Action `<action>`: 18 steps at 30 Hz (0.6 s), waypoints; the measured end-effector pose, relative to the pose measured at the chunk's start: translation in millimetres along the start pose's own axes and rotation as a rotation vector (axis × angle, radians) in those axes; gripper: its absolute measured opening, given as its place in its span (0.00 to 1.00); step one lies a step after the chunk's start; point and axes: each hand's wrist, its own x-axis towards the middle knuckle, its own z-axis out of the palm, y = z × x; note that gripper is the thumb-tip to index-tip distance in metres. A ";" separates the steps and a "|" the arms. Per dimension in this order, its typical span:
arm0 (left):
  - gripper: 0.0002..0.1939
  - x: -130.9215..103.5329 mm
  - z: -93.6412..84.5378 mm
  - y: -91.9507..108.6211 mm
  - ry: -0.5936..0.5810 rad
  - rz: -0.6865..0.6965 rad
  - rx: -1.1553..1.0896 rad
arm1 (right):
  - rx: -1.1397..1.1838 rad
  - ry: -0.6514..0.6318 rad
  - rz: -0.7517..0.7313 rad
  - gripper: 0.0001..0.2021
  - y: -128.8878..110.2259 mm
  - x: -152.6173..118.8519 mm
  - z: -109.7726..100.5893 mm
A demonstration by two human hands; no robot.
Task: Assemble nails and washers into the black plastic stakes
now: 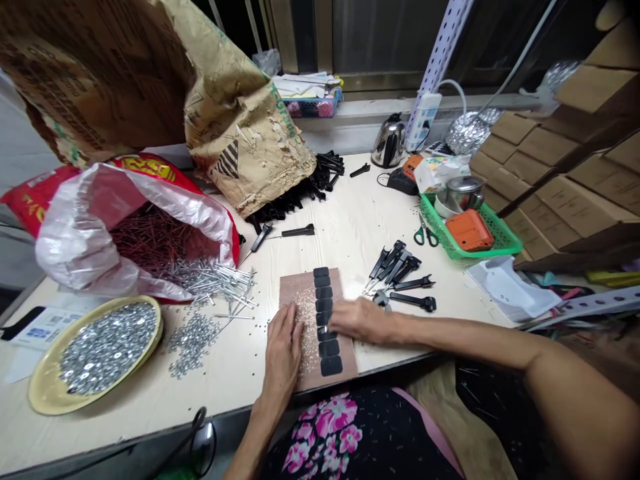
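Note:
A brown board (296, 287) lies at the table's front edge, with a column of several black rounded pads (330, 365) on it and small pale specks to their left. My left hand (284, 340) rests on the board's left side, fingers stretched out and lying flat. Over the middle pads is my right hand (363, 321), its fingers pressed together at a small shiny piece that I cannot make out. Just beyond it, black plastic tools with metal rods (400, 263) are fanned out on the table.
A yellow bowl of washers (40, 393), loose small metal parts (193, 340) and a red bag of rods (220, 223) are at left. A paper sack (240, 127) spills black parts behind. Green basket (505, 233), scissors (425, 233), kettle (389, 141) and cardboard boxes (575, 200) stand right.

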 end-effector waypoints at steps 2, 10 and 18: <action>0.23 -0.3 0.8 -2.1 0.012 0.001 -0.010 | -0.026 -0.027 -0.029 0.14 1.4 -8.2 -6.7; 0.24 -6.8 1.7 -7.9 0.047 -0.063 -0.096 | -0.420 0.026 0.258 0.10 63.0 -9.4 -86.2; 0.24 -13.4 -5.4 1.7 0.086 -0.072 -0.069 | -0.387 -0.001 0.242 0.13 76.8 167.7 -33.3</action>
